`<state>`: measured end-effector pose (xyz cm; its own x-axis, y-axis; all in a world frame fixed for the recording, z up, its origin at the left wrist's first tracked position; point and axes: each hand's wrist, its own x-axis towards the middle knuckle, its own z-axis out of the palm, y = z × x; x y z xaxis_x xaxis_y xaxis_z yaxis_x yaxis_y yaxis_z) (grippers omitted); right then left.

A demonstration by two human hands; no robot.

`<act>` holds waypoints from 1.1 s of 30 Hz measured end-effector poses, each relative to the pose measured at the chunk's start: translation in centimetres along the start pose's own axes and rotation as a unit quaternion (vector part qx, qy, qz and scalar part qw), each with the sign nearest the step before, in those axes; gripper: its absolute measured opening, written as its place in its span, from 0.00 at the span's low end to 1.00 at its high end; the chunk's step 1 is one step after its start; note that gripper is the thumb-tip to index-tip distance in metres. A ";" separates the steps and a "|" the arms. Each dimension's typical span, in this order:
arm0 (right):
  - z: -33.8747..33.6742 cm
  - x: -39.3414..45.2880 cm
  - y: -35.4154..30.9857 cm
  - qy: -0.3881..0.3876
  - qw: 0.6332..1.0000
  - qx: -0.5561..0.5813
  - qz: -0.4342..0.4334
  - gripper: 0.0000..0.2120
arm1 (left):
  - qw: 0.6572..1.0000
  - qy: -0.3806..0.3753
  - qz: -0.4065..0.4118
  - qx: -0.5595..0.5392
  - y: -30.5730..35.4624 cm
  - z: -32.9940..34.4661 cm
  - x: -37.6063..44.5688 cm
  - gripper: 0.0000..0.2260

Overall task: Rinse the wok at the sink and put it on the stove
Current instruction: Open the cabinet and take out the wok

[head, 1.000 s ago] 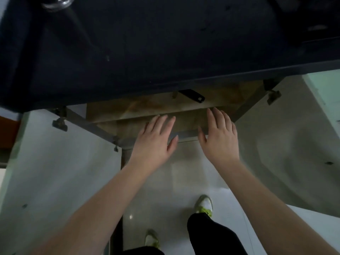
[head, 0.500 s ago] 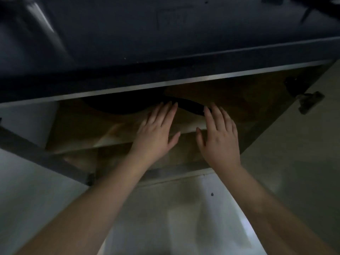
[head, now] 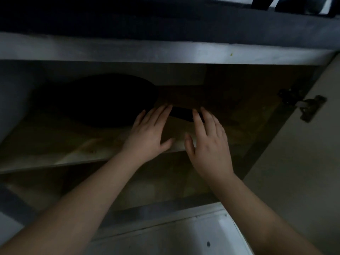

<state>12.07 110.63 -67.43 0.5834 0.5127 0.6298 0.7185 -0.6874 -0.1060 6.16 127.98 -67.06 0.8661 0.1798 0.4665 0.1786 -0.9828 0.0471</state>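
Note:
A black wok [head: 103,100] lies on the upper shelf [head: 55,144] of an open, dim cabinet under the counter. Its dark handle [head: 181,113] points right, toward me. My left hand [head: 150,133] reaches in with fingers spread, its fingertips at the handle's base beside the wok's rim. My right hand [head: 207,142] is open too, and its fingertips lie over the handle's outer end. Neither hand is closed around the handle. The wok's inside is too dark to make out.
The dark countertop edge [head: 165,50] overhangs the cabinet opening. An open door [head: 303,172] with a metal hinge [head: 309,107] stands at the right. A lower shelf [head: 165,183] sits beneath, and light floor [head: 174,236] shows below it.
The view has dropped lower and closer to the cabinet, so the wok on the shelf now shows fully. Both hands have reached further in, up to the handle.

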 end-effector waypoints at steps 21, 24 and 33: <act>-1.2 2.5 -3.1 -0.244 0.962 0.116 0.047 0.17 | 0.997 -0.034 0.030 -0.061 -0.5 -1.3 -5.1 0.33; -0.7 1.3 -3.5 -0.227 0.964 0.126 0.053 0.17 | 0.992 0.046 -0.018 -0.114 -0.4 -0.9 -6.5 0.24; -3.1 -3.7 -5.5 -0.208 0.965 0.140 0.078 0.17 | 0.541 -0.029 -0.424 -0.726 2.8 -0.7 -6.3 0.21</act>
<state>4.77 110.94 -66.85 0.7519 0.6173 0.2316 0.6503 -0.6366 -0.4146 0.90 124.11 -69.25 0.7806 0.5522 -0.2928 0.0050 0.4630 0.8864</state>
